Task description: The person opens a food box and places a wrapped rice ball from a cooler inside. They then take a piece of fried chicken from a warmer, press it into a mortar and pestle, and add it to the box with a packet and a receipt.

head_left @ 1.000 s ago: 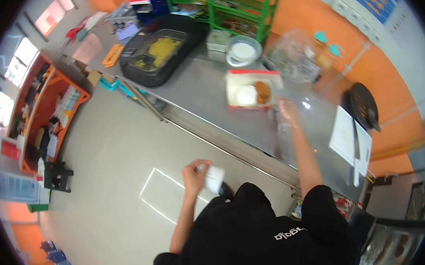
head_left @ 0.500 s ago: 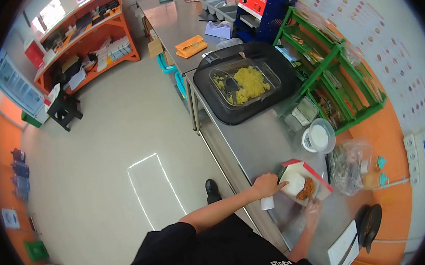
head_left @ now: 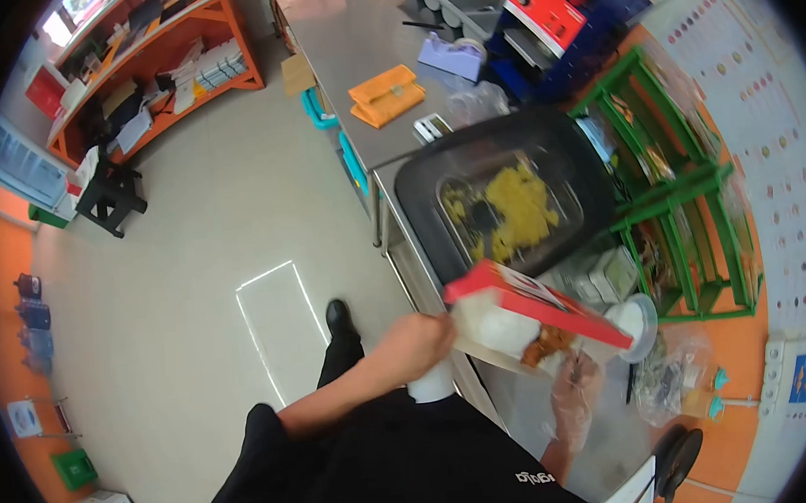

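Note:
A red and white food box (head_left: 528, 301) is lifted off the steel counter and tilted, with white rice and a brown fried piece (head_left: 545, 344) inside. My left hand (head_left: 414, 344) grips its left edge and also holds a small white cup-like thing (head_left: 431, 382) that hangs below the fingers. My right hand (head_left: 574, 396), in a clear plastic glove, holds the box's near underside. My black-sleeved arms reach up from the bottom of the view.
Behind the box a black tray (head_left: 427, 194) holds a glass dish of yellow food (head_left: 517, 208). A white bowl (head_left: 640, 324), a plastic bag (head_left: 669, 378), a green rack (head_left: 689, 194), orange folded items (head_left: 387, 94) and a black pan (head_left: 677, 457) line the counter (head_left: 341, 31). Open floor lies left.
The food box has come up off the counter and tilted, held by both hands. The view has swung so the tray of yellow food sits right behind the box.

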A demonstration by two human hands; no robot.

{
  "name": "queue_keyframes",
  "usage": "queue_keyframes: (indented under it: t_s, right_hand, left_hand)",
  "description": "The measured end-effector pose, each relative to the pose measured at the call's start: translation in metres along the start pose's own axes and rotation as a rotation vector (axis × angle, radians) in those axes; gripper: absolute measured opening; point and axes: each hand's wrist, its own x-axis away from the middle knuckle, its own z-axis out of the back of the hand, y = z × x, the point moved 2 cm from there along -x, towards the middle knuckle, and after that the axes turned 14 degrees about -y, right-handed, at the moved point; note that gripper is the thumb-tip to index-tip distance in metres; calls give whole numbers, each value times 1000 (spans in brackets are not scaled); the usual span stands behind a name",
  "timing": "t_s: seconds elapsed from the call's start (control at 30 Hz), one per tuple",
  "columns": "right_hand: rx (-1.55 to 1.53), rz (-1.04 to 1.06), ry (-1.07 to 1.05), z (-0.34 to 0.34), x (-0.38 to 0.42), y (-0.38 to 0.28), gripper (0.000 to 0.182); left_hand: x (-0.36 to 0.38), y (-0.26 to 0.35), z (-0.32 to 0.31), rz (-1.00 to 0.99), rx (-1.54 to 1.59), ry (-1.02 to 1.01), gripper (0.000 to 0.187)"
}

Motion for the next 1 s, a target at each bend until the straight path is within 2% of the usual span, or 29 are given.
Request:
queue_keyframes:
  t_s: [0.07, 0.13, 0.17, 0.23, 0.27, 0.33, 0.37, 0.47, 0.6, 0.63, 0.67, 0.7, 0.77, 0.8, 0.87, 0.9, 0.97, 1.0]
  right_hand:
    - [46, -175, -279, -21, -60, -57, 23]
    - [-54, 12, -283, -51, -119, -125, 22]
    - [-14, 44, -263, -74, -146, -150, 20]
    - [-41, 157, -300, -124, -201, -193, 19]
    - [-106, 240, -355, -148, -228, -209, 19]
    - [-151, 382, -253, -195, -271, -242, 18]
    - [-146, 373, -253, -215, -292, -254, 18]
    - [-212, 280, -217, -259, -333, -268, 17]
    - [-257, 239, -28, -304, -391, -274, 13]
    - [-211, 131, -68, -314, -406, -274, 13]
    - [-171, 28, -106, -324, -420, -273, 13]
    - [-182, 10, -84, -339, -438, -273, 13]
    - [-268, -39, 87, -358, -461, -270, 17]
    - [-277, -65, 101, -360, -473, -268, 17]
    - [-414, -262, -10, -364, -497, -274, 19]
    - [-426, -285, 12, -367, -506, -276, 19]
    - [-419, -228, 243, -368, -513, -281, 20]
    - [-415, -250, 240, -367, -513, -281, 20]
  left_hand:
    - [12, -39, 61, 82, 84, 130, 29]
    - [23, -74, 122, 154, 154, 245, 32]
    - [23, -98, 145, 169, 153, 237, 32]
    - [22, -148, 193, 191, 86, 434, 32]
    - [20, -172, 212, 207, 92, 423, 32]
    - [5, -222, 250, 258, 3, 414, 32]
    - [-8, -244, 270, 253, 8, 407, 32]
    - [-50, -291, 314, 253, -39, 315, 34]
    - [-122, -338, 378, 234, -58, 192, 34]
    - [-141, -345, 392, 212, -96, 175, 33]
    - [-160, -347, 407, 193, -116, 162, 33]
    - [-182, -349, 422, 167, -225, 149, 32]
    - [-219, -349, 442, 130, -342, 106, 31]
    - [-239, -349, 452, 131, -372, 78, 29]
    - [-272, -347, 470, 108, -432, 21, 27]
    - [-287, -344, 476, 122, -488, 1, 26]
    - [-307, -341, 482, 130, -534, -43, 24]
    - [-314, -340, 485, 102, -531, -60, 24]
